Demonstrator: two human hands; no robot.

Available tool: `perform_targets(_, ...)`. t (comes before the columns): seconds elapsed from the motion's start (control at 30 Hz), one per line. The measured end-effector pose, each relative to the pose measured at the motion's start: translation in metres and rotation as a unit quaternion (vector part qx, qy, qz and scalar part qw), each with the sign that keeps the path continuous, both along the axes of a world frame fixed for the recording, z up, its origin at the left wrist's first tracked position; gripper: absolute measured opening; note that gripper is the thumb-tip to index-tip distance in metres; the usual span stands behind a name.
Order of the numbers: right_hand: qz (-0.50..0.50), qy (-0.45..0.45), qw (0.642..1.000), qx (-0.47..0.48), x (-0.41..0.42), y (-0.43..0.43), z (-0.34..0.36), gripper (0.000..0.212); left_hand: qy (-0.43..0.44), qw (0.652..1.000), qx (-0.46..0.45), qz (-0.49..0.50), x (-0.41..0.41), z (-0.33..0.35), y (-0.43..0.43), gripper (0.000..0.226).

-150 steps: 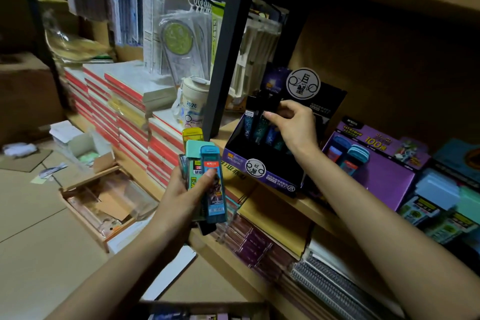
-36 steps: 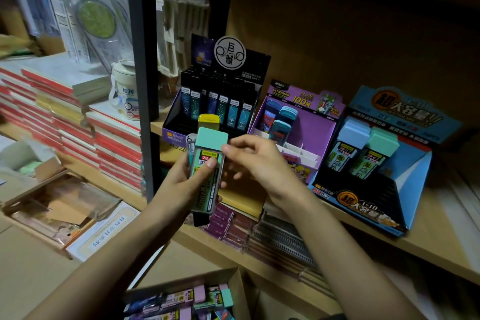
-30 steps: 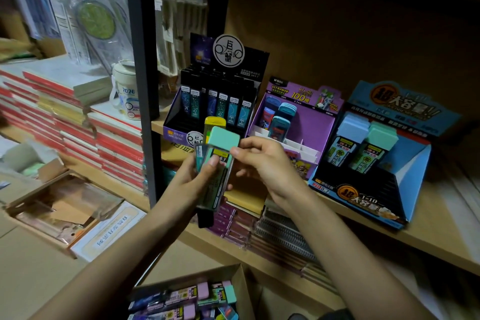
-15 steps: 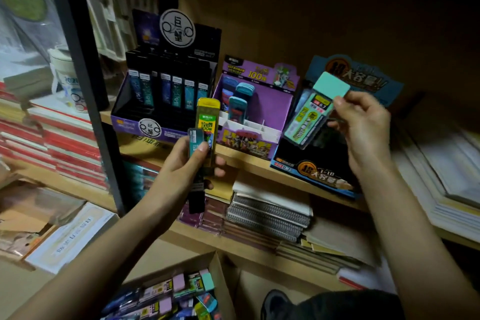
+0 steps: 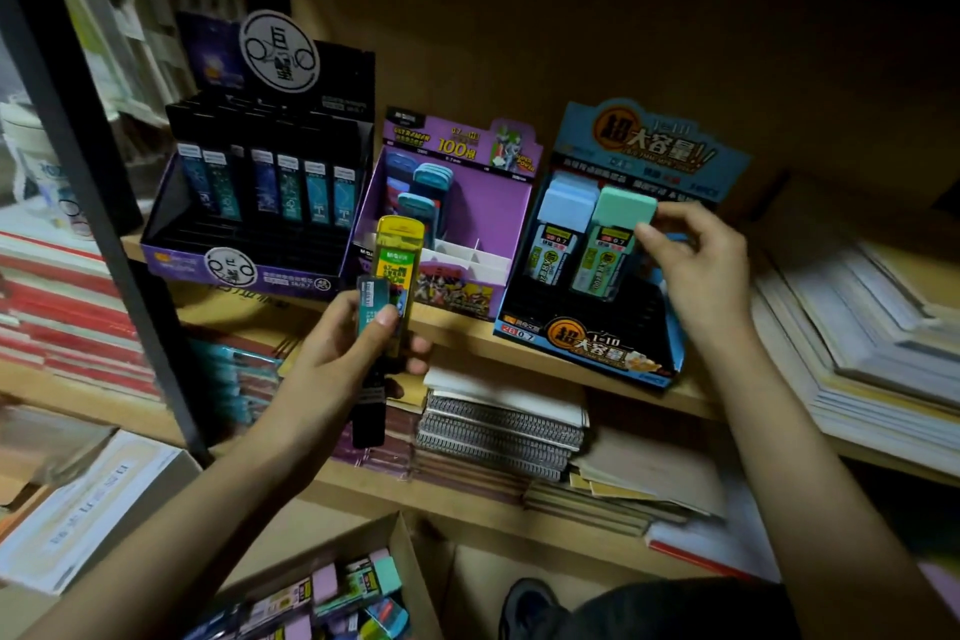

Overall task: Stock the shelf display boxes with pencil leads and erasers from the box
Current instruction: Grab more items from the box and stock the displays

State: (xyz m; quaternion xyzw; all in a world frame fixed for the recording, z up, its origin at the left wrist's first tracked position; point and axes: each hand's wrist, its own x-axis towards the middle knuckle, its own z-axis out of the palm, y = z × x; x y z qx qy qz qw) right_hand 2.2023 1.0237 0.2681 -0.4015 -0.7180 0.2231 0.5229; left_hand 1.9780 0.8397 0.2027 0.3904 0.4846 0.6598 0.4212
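Note:
My right hand (image 5: 693, 260) pinches the mint-green cap of a lead case (image 5: 608, 239), which stands in the blue display box (image 5: 576, 338) beside a light-blue-capped case (image 5: 561, 229). My left hand (image 5: 337, 359) holds a small bunch of lead cases upright in front of the shelf edge: a yellow one (image 5: 397, 255), a teal one (image 5: 371, 299) and a black one below. The purple display box (image 5: 483, 224) holds a few blue cases. The black display box (image 5: 260, 203) carries a row of dark cases.
An open cardboard box (image 5: 332, 592) of mixed lead cases and erasers sits on the floor below. Spiral notebooks (image 5: 498, 426) and paper stacks fill the lower shelf. A black shelf post (image 5: 98, 203) stands at the left, stacked books (image 5: 857, 327) at the right.
My right hand has carried the mint-capped case from mid-air down into the blue display box. My left hand has kept its bunch roughly where it was.

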Motion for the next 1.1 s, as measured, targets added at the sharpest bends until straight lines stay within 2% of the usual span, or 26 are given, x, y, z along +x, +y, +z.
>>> perform_targets(0.23, -0.075, -0.020, 0.995, -0.064, -0.003, 0.006, -0.015, 0.015, 0.004, 1.000, -0.004, 0.008, 0.000, 0.002, -0.003, 0.043)
perform_targets(0.43, -0.149, -0.130, 0.980, -0.040, -0.003, -0.002, -0.008, 0.017, 0.003, 1.000, -0.007, 0.009, 0.001, 0.002, -0.004, 0.038)
perform_targets(0.53, -0.181, -0.167, 0.969, 0.029, -0.007, -0.017, 0.002, 0.020, 0.004, 1.000, -0.002, 0.009, 0.000, 0.002, -0.004, 0.036)
perform_targets(0.6, -0.129, -0.132, 0.980, 0.080, -0.018, -0.031, 0.010, 0.017, 0.001, 1.000, 0.004, 0.013, -0.001, 0.002, -0.004, 0.037)
perform_targets(0.67, -0.039, -0.100, 0.992, 0.063, -0.038, -0.051, 0.010, 0.011, 0.002, 1.000, 0.007, 0.013, -0.001, 0.002, -0.004, 0.037)
perform_targets(0.73, 0.086, -0.059, 0.993, -0.053, -0.064, -0.073, 0.005, 0.009, 0.006, 1.000, 0.010, 0.006, -0.002, 0.003, -0.005, 0.034)
perform_targets(0.83, 0.216, -0.032, 0.959, -0.178, -0.097, -0.095, -0.002, 0.014, -0.002, 1.000, 0.016, -0.012, -0.003, 0.004, -0.008, 0.027)
perform_targets(0.93, 0.261, 0.005, 0.943, -0.206, -0.116, -0.104, 0.001, 0.010, 0.000, 1.000, 0.012, -0.020, -0.007, 0.006, -0.012, 0.026)
perform_targets(1.1, 0.241, 0.029, 0.947, -0.212, -0.130, -0.102, 0.011, 0.012, 0.016, 1.000, 0.011, -0.002, -0.020, 0.009, -0.020, 0.031)
